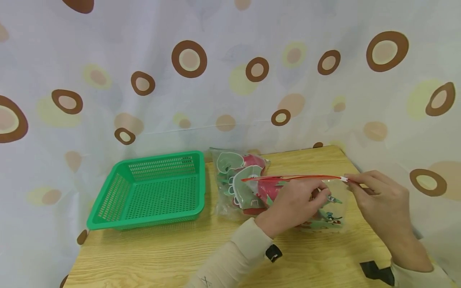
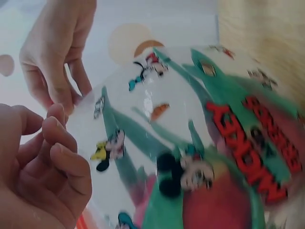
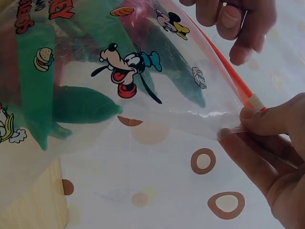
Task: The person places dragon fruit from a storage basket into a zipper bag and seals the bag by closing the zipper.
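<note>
A clear zip bag with a red zip strip, cartoon prints and pink-and-green, fruit-like things inside is held up above the table. My right hand pinches its top right corner, beside the white zip slider; the right wrist view shows thumb and finger on the film under the slider. My left hand is in front of the bag, just below the red strip. Its fingers are loosely curled with nothing seen between them. The left wrist view shows the bag's printed face close up.
A green plastic basket with slotted sides stands on the left of the wooden table. Behind the held bag lies another clear bag with similar contents. A patterned white curtain hangs behind the table.
</note>
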A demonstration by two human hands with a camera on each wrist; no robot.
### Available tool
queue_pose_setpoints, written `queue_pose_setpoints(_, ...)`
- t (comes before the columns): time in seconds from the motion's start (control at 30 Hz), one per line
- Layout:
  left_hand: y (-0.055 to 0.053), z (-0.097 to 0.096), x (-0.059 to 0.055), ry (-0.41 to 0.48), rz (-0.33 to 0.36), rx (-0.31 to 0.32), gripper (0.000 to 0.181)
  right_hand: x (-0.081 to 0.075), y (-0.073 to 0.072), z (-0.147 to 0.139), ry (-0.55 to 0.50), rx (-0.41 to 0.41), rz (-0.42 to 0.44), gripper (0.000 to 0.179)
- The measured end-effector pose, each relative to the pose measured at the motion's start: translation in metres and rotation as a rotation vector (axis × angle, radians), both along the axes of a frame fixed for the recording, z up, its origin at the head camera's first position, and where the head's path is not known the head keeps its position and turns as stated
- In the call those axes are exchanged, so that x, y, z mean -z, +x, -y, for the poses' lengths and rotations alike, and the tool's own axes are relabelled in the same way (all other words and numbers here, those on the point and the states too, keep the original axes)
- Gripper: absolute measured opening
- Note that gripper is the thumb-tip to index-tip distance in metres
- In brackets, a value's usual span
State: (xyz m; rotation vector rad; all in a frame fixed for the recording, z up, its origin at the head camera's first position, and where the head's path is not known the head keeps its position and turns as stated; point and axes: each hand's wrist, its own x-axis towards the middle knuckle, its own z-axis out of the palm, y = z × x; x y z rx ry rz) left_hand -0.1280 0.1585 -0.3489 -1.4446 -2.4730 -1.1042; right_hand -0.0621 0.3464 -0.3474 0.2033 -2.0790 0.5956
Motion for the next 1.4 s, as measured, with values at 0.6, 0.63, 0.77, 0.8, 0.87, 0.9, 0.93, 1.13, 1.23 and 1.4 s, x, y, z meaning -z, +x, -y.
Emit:
queue_pose_setpoints(0.6,0.010,-0.037,0.003,0.426,1.257,0.168,0.050,0.002,0.002,0.000,0.095,-0.033,-0.048,0.014)
queue_pose_setpoints(0.63,0.010,-0.037,0.004,0.432,1.261,0.172,0.052,0.002,0.001,0.000,0.114,-0.045,-0.056,0.024)
queue_pose_setpoints(0.77,0.009,-0.038,0.005,0.462,1.297,0.203,0.057,0.002,0.000,-0.001,0.188,-0.086,-0.101,0.054)
queue_pose_setpoints(0.8,0.009,-0.038,0.005,0.471,1.315,0.216,0.057,0.002,0.000,-0.001,0.202,-0.088,-0.113,0.055)
queue_pose_setpoints(0.87,0.009,-0.040,0.005,0.490,1.365,0.236,0.054,0.002,0.001,-0.002,0.216,-0.097,-0.126,0.055)
queue_pose_setpoints(0.9,0.009,-0.041,0.006,0.501,1.393,0.240,0.051,0.002,0.001,-0.002,0.218,-0.100,-0.126,0.055)
queue_pose_setpoints(0.93,0.009,-0.041,0.007,0.510,1.416,0.238,0.047,0.002,0.001,-0.002,0.216,-0.105,-0.126,0.055)
queue_pose_setpoints(1.13,0.012,-0.047,0.010,0.580,1.533,0.224,0.035,0.003,0.002,-0.006,0.186,-0.134,-0.102,0.053)
queue_pose_setpoints(1.23,0.013,-0.048,0.009,0.595,1.551,0.223,0.034,0.004,0.002,-0.006,0.182,-0.137,-0.097,0.052)
queue_pose_setpoints(1.4,0.014,-0.046,0.008,0.605,1.546,0.213,0.033,0.005,0.002,-0.007,0.169,-0.141,-0.092,0.052)
